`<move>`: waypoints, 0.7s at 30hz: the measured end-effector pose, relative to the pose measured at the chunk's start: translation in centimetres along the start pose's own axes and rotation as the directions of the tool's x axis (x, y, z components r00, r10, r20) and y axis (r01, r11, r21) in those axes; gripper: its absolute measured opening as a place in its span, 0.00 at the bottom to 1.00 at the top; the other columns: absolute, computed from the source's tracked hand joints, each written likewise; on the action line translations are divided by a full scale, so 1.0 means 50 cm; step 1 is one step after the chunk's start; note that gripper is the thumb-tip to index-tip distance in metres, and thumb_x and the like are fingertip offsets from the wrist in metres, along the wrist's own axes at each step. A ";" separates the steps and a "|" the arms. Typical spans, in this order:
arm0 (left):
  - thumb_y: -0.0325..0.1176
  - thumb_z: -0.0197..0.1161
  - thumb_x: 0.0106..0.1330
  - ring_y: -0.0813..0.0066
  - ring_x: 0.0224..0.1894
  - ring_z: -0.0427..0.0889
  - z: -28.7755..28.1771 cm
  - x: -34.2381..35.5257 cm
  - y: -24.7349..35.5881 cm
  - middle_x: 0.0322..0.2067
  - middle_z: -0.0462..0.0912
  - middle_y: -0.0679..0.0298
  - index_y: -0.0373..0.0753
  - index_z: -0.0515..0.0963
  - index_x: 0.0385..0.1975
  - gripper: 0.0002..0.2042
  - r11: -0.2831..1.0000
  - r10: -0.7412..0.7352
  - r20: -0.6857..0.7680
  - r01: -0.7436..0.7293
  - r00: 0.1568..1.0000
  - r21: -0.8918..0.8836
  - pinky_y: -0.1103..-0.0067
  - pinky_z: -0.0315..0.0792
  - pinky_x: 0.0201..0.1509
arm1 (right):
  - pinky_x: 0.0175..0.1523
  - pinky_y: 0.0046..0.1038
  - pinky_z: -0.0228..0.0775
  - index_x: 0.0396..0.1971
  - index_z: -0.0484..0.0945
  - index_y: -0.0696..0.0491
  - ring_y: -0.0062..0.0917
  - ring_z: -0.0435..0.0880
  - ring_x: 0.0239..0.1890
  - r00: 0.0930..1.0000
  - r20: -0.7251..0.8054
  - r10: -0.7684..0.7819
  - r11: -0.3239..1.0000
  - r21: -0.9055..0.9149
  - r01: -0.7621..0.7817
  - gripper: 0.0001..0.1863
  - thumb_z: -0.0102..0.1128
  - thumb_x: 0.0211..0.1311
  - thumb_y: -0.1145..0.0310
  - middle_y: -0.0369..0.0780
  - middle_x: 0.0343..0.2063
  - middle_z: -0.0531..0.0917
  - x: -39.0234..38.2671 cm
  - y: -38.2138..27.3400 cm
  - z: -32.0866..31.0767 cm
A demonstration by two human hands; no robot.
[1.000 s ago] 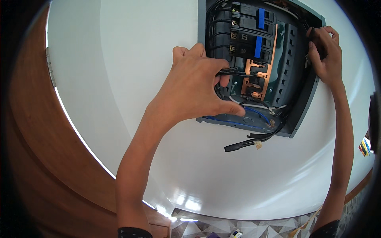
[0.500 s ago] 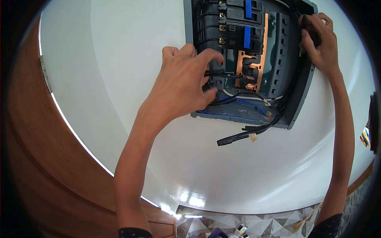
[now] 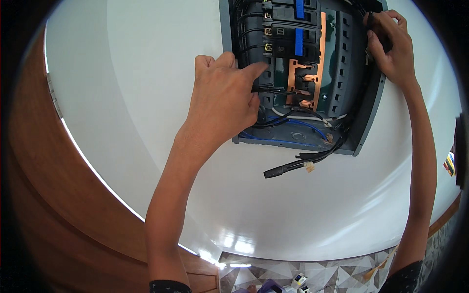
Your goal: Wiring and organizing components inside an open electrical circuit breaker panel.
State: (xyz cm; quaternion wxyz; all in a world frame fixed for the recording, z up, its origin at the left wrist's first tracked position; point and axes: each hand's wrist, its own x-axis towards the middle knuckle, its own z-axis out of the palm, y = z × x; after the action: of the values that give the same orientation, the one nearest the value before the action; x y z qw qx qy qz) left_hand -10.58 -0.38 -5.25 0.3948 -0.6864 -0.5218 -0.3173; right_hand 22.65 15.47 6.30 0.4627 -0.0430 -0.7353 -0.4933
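An open grey electrical panel box point(image 3: 370, 113) is set in a white wall. My left hand point(image 3: 222, 100) is at its left edge, index finger stretched inward and thumb apart below it; the thumb's tip is partly hidden. Stripped black wires point(image 3: 273, 91) show between them, reaching toward the copper busbar point(image 3: 320, 73). Black circuit breakers point(image 3: 286, 36) with blue switch bars sit above. At the box's right side my right hand point(image 3: 398, 51) is closed with thumb and fingers around a black cable point(image 3: 370, 20), mostly hidden by the fingers.
A bundle of black wires with a taped end point(image 3: 274, 172) hangs out over the box's lower edge. Blue wires point(image 3: 293, 141) lie along the bottom inside. A brown wooden door point(image 3: 73, 195) stands at left; small items lie on the patterned floor point(image 3: 337, 276).
The view has shifted slightly, so the box sits a little further left and up. My left index finger has straightened and the thumb has drawn back. My right hand keeps its hold.
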 end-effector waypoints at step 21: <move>0.22 0.68 0.54 0.69 0.34 0.67 0.003 0.000 -0.001 0.25 0.70 0.62 0.46 0.84 0.52 0.23 1.000 0.013 0.001 -0.013 1.000 -0.007 0.73 0.60 0.51 | 0.70 0.34 0.56 0.57 0.77 0.52 0.29 0.85 0.42 1.000 0.014 -0.014 1.000 -0.013 0.014 0.20 0.58 0.64 0.68 0.41 0.38 0.88 0.006 -0.005 -0.002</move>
State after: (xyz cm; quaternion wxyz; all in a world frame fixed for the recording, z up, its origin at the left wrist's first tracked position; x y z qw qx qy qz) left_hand -10.64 -0.24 -5.31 0.3942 -0.6914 -0.5163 -0.3163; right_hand 22.41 15.16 6.33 0.4538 -0.0444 -0.7357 -0.5009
